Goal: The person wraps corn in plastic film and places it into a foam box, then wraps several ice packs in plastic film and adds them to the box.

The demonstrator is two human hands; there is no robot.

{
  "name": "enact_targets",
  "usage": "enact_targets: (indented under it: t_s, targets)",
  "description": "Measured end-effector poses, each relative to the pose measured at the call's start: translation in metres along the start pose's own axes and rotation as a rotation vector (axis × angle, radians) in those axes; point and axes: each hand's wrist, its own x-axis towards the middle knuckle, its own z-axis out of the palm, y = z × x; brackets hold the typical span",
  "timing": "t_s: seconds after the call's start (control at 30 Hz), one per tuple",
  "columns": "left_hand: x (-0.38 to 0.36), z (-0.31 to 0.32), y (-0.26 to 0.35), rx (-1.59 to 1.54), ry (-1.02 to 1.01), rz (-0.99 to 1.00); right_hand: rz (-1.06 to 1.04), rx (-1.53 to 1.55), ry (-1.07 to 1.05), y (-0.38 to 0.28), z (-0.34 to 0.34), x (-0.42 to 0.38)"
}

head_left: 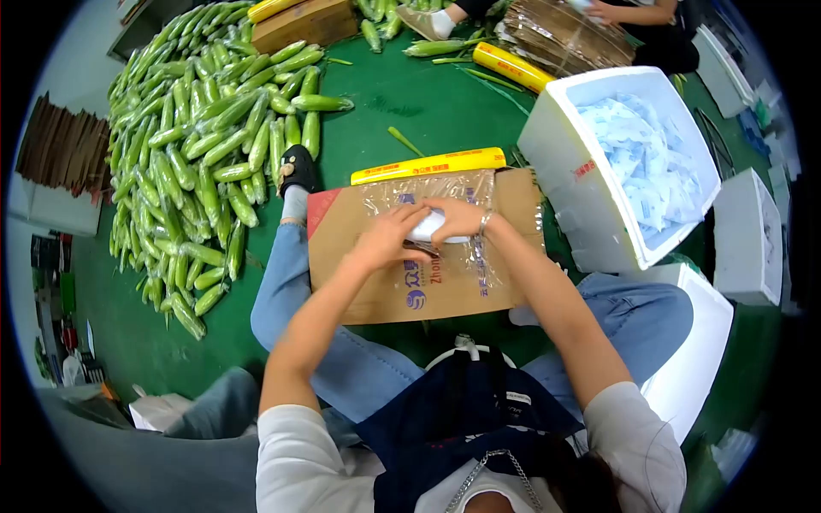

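A small white packet [428, 227] lies between my hands over a flattened cardboard sheet [359, 291] with purple and red print. My left hand [389, 239] curls against the packet's left side, with a narrow dark edge showing under its fingers. From the right, my right hand [459, 221] closes on the same packet, fingers over its top. I cannot make out the packet's exact kind. Clear plastic film [479, 190] is spread across the cardboard. Right behind it is a yellow roll of wrapping film [428, 165].
Film-wrapped green corn cobs [201, 154] are heaped at left. A foam box [564, 162] of white-blue packs stands at right, other foam boxes [748, 239] beyond. Another yellow roll [513, 68] and stacked brown sheets [564, 38] lie at the back, beside another person's hand [605, 12].
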Motion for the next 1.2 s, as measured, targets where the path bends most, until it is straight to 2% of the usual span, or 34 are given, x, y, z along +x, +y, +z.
enact_targets:
  t_s: [0.03,0.07,0.1,0.17,0.2,0.23,0.3,0.33,0.4,0.43,0.5,0.53,0.6,0.63,0.67,0.73,0.77,0.8,0.83,0.87,0.9,0.93,0.97,1.03,1.07,1.1,1.13,1.17,1.2]
  targets:
    - [0.004,-0.012,0.003,-0.017,-0.163,-0.008,0.009,0.007,0.021,-0.002,0.006,-0.002]
    - [0.011,-0.021,0.005,0.029,-0.254,-0.012,-0.016,0.017,0.243,-0.003,0.015,-0.007]
    - [0.007,-0.011,-0.013,0.11,-0.228,0.028,-0.032,0.022,0.483,-0.005,0.025,-0.015]
    - [0.011,0.003,-0.035,0.144,-0.153,0.132,0.158,-0.078,1.036,-0.008,0.076,-0.035]
    - [0.016,0.002,-0.032,0.101,-0.112,0.173,0.239,-0.317,1.11,-0.017,0.101,-0.05]
    - [0.021,-0.002,-0.022,0.103,-0.081,0.185,0.335,-0.55,1.153,-0.023,0.118,-0.065]
    - [0.02,-0.005,-0.015,0.076,-0.135,0.117,0.176,-0.782,1.092,-0.002,0.121,-0.092]
    - [0.023,-0.012,-0.008,0.103,-0.155,0.13,0.21,-0.794,1.127,0.011,0.113,-0.103]
    - [0.026,-0.025,-0.003,0.132,-0.167,0.16,0.228,-0.39,1.052,0.027,0.099,-0.117]
    - [0.024,-0.026,0.002,0.158,-0.179,0.135,0.236,-0.4,1.064,0.019,0.082,-0.125]
    - [0.029,-0.023,0.017,0.183,-0.19,0.106,0.27,0.01,1.163,-0.015,0.031,-0.133]
    - [0.033,-0.022,0.029,0.15,-0.197,0.101,0.264,0.009,1.158,-0.018,0.014,-0.128]
    - [0.036,-0.025,0.049,0.093,-0.211,0.038,0.275,0.059,1.029,-0.03,0.001,-0.098]
    - [0.037,-0.023,0.047,0.091,-0.167,0.068,0.238,0.075,0.97,-0.04,0.014,-0.089]
    - [0.038,-0.023,0.044,0.093,-0.125,0.089,0.18,-0.076,0.898,-0.05,0.03,-0.094]
    - [0.044,-0.041,0.044,-0.327,-0.4,-0.345,-0.023,-0.373,0.822,-0.068,0.062,-0.117]
    - [0.047,-0.044,0.037,-0.328,-0.513,-0.508,-0.153,-0.53,0.829,-0.07,0.074,-0.129]
    - [0.048,-0.041,0.03,-0.343,-0.621,-0.657,-0.179,-0.522,0.801,-0.064,0.082,-0.13]
    - [0.043,-0.033,0.026,-0.344,-0.614,-0.681,-0.142,-0.657,0.731,-0.057,0.092,-0.131]
    - [0.038,-0.02,0.017,-0.53,-0.605,-0.697,-0.1,-0.791,0.668,-0.052,0.097,-0.13]
    - [0.035,-0.01,0.006,-0.711,-0.591,-0.7,-0.107,-0.787,0.669,-0.047,0.097,-0.128]
    - [0.038,-0.009,0.004,-0.75,-0.727,-0.733,-0.111,-0.741,0.613,-0.044,0.093,-0.125]
    - [0.037,-0.005,0.004,-0.753,-0.723,-0.737,-0.11,-0.694,0.553,-0.04,0.091,-0.124]
    - [0.036,0.001,0.01,-0.433,-0.874,-0.682,-0.161,-0.687,0.576,-0.03,0.095,-0.119]
    - [0.037,0.014,0.007,-0.231,-0.846,-0.326,-0.055,-0.577,0.379,-0.03,0.089,-0.117]
    - [0.032,0.026,0.005,-0.04,-0.879,-0.365,0.049,-0.465,0.18,-0.029,0.082,-0.115]
    - [0.032,0.011,0.026,0.164,-0.512,-0.094,0.051,-0.464,0.169,-0.031,0.071,-0.11]
    - [0.031,-0.003,0.042,0.363,-0.137,0.165,0.175,-0.414,-0.036,-0.037,0.053,-0.1]
    - [0.027,-0.008,0.05,0.367,-0.141,0.151,0.295,-0.361,-0.24,-0.039,0.037,-0.088]
